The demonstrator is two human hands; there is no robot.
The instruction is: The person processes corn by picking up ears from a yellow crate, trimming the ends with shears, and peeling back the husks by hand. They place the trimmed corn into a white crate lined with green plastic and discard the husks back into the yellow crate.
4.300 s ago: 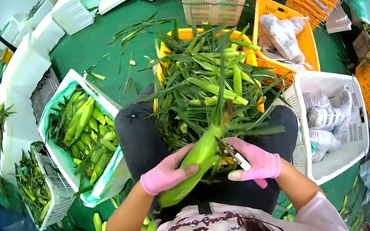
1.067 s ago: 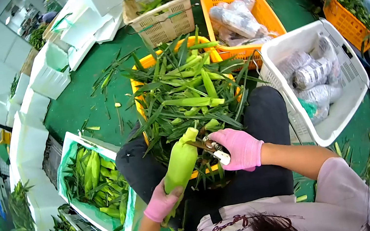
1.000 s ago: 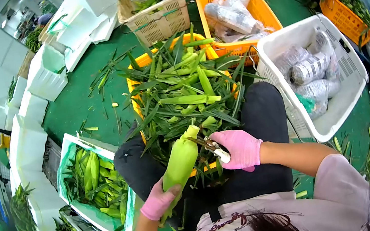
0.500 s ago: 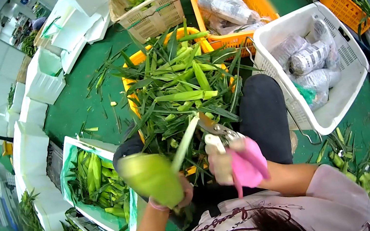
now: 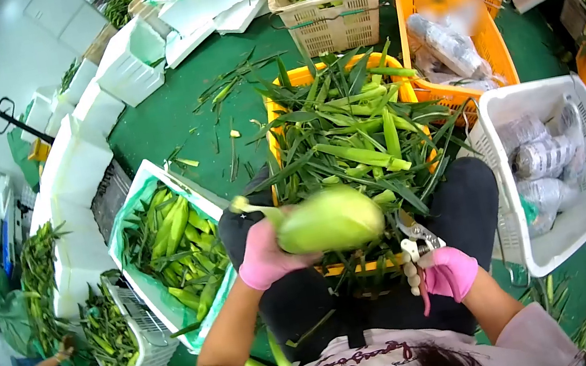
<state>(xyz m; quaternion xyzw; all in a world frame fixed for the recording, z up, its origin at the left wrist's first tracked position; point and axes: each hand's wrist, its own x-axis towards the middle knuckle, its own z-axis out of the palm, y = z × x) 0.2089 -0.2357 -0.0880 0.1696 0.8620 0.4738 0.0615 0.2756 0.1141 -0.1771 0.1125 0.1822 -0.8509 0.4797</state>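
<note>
My left hand (image 5: 267,256), in a pink glove, grips a husked-green ear of corn (image 5: 331,221) by its stalk end; motion blurs the ear. It is held nearly level above my lap, its stalk pointing left. In my right hand (image 5: 446,271), also gloved in pink, is a pair of pruning shears (image 5: 419,237) with the blades pointing up and left, apart from the ear. Just beyond both hands stands a yellow basket (image 5: 276,150) heaped with green husk leaves and trimmings (image 5: 345,123).
Left of my knee, a green-lined foam box (image 5: 206,190) holds several ears of corn (image 5: 172,228). A white basket (image 5: 505,177) with wrapped bundles stands at right, an orange crate (image 5: 501,52) behind it. A co-worker's hand (image 5: 63,349) shows at lower left. Leaf scraps lie on the green floor.
The ear has swung from upright on the left to nearly level in front of me. My right hand with the shears has moved away right from the stalk. My view has shifted left.
</note>
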